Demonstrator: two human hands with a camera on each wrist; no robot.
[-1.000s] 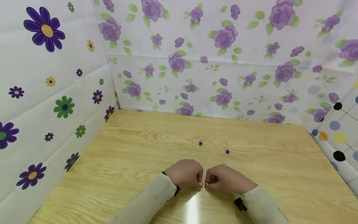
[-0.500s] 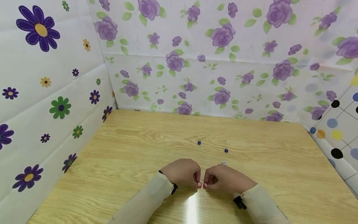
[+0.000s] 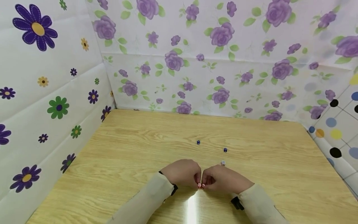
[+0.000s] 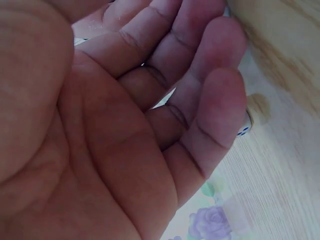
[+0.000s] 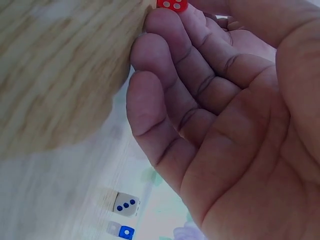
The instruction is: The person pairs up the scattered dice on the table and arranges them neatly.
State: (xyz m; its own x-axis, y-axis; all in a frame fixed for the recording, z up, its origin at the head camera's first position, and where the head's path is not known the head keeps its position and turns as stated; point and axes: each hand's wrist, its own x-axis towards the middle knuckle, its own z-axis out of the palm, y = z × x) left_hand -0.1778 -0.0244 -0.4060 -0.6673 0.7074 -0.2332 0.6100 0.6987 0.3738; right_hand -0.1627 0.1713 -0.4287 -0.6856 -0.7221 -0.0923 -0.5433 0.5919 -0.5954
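Near the front of the wooden table, my left hand [image 3: 183,172] pinches a red die with white pips [image 3: 199,185] between thumb and fingertips. Close on its right, my right hand [image 3: 226,179] pinches a second red die [image 3: 203,186], which also shows at the top of the right wrist view as a red die [image 5: 172,5]. The two red dice are side by side; whether they touch I cannot tell. In the left wrist view the curled fingers [image 4: 217,110] hide the left hand's die. A white die [image 3: 222,163] sits just behind the right hand.
Two blue dice lie farther back on the table [image 3: 156,133]: one blue die [image 3: 198,142] behind the hands, another blue die [image 3: 225,150] behind the white one. Flower-patterned sheets [image 3: 173,62] stand at the back and left, a dotted one [image 3: 335,133] at the right.
My right hand has moved left with its red die, narrowing the gap to the left hand's die. The left hand has hardly moved. The head view has shifted slightly.
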